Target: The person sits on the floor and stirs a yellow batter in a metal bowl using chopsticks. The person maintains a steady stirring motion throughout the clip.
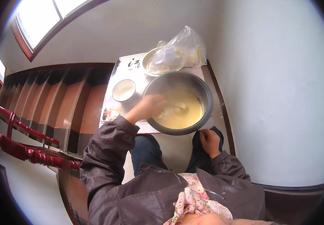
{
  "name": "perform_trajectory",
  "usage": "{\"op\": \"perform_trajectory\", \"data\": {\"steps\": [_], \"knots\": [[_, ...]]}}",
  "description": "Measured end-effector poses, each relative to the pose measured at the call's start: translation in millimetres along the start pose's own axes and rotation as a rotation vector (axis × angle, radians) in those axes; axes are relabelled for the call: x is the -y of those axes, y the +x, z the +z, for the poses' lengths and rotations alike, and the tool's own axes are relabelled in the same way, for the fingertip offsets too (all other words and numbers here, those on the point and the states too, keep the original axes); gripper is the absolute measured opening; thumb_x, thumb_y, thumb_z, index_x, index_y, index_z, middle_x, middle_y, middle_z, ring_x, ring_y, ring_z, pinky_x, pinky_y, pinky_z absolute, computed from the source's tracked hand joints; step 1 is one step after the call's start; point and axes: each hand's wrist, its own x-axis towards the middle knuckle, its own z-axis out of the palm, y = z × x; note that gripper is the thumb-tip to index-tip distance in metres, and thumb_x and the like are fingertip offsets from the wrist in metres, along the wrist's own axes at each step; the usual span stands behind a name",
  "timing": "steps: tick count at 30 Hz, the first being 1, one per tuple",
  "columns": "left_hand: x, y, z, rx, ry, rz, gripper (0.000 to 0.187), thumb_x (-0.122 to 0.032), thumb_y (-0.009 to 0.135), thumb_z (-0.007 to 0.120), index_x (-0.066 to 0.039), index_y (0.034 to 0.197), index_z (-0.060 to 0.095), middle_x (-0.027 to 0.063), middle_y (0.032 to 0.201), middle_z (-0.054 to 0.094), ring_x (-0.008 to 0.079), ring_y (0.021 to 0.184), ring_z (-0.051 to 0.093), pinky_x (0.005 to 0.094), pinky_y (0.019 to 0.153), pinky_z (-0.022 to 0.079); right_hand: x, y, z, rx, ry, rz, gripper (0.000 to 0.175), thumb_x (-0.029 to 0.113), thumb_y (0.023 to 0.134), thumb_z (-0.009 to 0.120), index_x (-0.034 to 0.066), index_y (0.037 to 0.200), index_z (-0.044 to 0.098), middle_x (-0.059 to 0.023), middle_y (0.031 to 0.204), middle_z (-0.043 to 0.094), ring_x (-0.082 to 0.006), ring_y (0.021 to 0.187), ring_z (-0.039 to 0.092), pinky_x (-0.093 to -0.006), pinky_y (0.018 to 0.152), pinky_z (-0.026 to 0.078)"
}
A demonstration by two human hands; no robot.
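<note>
A dark grey inner pot [209, 112] holds pale yellow batter [188, 115], with a swirl and some white lumps on its surface. Over the pot's left side is my left hand [152, 106], its fingers curled and blurred by motion. Whether it grips a stirring tool is too blurred to tell. My right hand [210, 143] rests on my right knee, just below the pot and beside the table's near edge, with curled fingers and nothing visible in them. Left of the pot stands a white bowl [124, 90] with a dark rim.
Pot and bowl stand on a small printed table [109, 98]. Behind the pot sit a light-coloured basin [147, 66] and a clear plastic bag [190, 42] with things inside. Tiled stairs [71, 105] and a red wooden railing [38, 150] lie left; a white wall [277, 98] stands right.
</note>
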Motion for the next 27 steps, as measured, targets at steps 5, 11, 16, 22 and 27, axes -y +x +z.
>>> {"op": "perform_trajectory", "data": {"steps": [5,11,16,22,27], "knots": [[10.1,-5.1,-2.4,0.212,-0.082,-0.301,0.026,-0.02,0.104,0.06,0.004,0.1,0.069,0.0043,0.081,0.071,0.0095,0.07,0.066,0.0255,0.064,0.055,0.0,0.0,-2.6,-0.027,-0.005,-0.04,0.006,0.009,0.087,0.07,0.0078,0.093,0.069,-0.0126,0.077,0.067,-0.0335,0.075,0.067,-0.0431,0.066,0.052],[7.6,-0.3,-6.3,-0.099,0.259,-0.001,0.024,-0.02,0.101,0.062,0.003,0.098,0.07,0.0041,0.077,0.069,0.011,0.069,0.063,0.0293,0.068,0.053,2.2,0.4,-1.2,-0.006,-0.011,-0.011,0.007,0.009,0.087,0.071,0.0079,0.093,0.069,-0.0126,0.077,0.067,-0.0337,0.075,0.066,-0.0425,0.066,0.052],[1.0,-2.1,3.4,0.182,-0.01,-0.163,0.022,-0.018,0.101,0.062,0.002,0.103,0.071,0.0036,0.08,0.07,0.0099,0.071,0.064,0.0279,0.069,0.054,0.1,0.1,-2.3,-0.01,-0.006,-0.022,0.006,0.009,0.087,0.07,0.0079,0.093,0.069,-0.0128,0.077,0.066,-0.0339,0.075,0.066,-0.0427,0.066,0.052],[0.2,-6.2,-12.3,-0.072,0.197,-0.308,0.023,-0.018,0.101,0.061,0.003,0.101,0.071,0.0052,0.08,0.071,0.0104,0.071,0.067,0.0267,0.068,0.056,0.7,0.0,-0.9,-0.002,-0.02,-0.021,0.007,0.01,0.087,0.071,0.0073,0.093,0.069,-0.0137,0.08,0.068,-0.0346,0.077,0.067,-0.0431,0.068,0.053],[0.8,-7.6,-5.5,0.249,-0.009,-0.174,0.022,-0.017,0.102,0.061,0.004,0.103,0.07,0.0056,0.081,0.071,0.0116,0.072,0.067,0.0275,0.069,0.056,-1.2,0.4,-1.1,-0.017,0.006,-0.031,0.006,0.009,0.087,0.07,0.0067,0.092,0.069,-0.0135,0.08,0.068,-0.0347,0.077,0.067,-0.0435,0.067,0.053]]}}
